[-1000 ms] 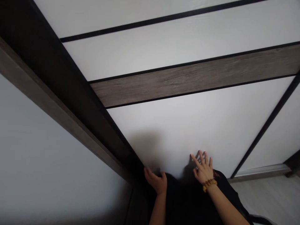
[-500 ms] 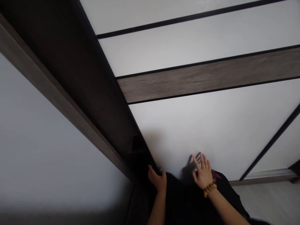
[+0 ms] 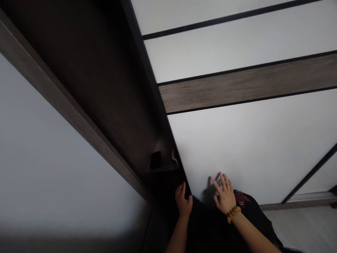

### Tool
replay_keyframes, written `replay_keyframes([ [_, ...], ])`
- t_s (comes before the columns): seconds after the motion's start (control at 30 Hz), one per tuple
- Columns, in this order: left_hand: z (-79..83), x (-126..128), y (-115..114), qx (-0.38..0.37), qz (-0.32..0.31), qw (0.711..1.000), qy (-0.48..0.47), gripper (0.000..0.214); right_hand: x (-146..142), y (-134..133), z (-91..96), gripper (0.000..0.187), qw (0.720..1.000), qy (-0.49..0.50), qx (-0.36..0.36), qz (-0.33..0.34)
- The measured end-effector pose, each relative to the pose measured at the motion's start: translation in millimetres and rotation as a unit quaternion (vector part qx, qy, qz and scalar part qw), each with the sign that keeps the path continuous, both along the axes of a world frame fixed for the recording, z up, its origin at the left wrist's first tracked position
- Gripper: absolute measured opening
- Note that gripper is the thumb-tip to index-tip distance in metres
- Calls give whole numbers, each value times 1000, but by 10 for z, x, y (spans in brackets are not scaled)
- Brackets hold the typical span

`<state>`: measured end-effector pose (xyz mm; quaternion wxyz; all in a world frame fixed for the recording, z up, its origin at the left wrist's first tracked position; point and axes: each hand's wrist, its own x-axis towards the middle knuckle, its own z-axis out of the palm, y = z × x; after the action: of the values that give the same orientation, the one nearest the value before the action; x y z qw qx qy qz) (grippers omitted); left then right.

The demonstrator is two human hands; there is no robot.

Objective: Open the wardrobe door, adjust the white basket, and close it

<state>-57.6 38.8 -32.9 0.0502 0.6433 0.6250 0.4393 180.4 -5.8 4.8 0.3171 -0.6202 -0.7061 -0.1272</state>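
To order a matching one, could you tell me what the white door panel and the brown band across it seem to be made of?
The flat white door panel looks like matt laminated board or frosted glass: smooth, even, no grain. The brown horizontal band looks like wood-grain laminate or veneer, matt, with streaky grain; real wood cannot be ruled out.

Sliding door [image 3: 250,140] — smooth matt white panels, grained wood band [image 3: 237,89]; bracelet [image 3: 233,213] — glossy wooden beads.

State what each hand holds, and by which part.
The left hand curls round the black-framed edge of the white door panel; the right hand lies flat on its face, gripping nothing.
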Motion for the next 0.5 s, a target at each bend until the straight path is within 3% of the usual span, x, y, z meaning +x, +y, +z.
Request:
replay_keyframes([
  [0.33,183,-26,69,-55,-171,983,42,83,-315,122,-23,105,1000,-16,-10,4],
  [0.5,206,-46,72,-104,-211,971,37,82,-397,216,-122,108,999,-31,-2,5],
])
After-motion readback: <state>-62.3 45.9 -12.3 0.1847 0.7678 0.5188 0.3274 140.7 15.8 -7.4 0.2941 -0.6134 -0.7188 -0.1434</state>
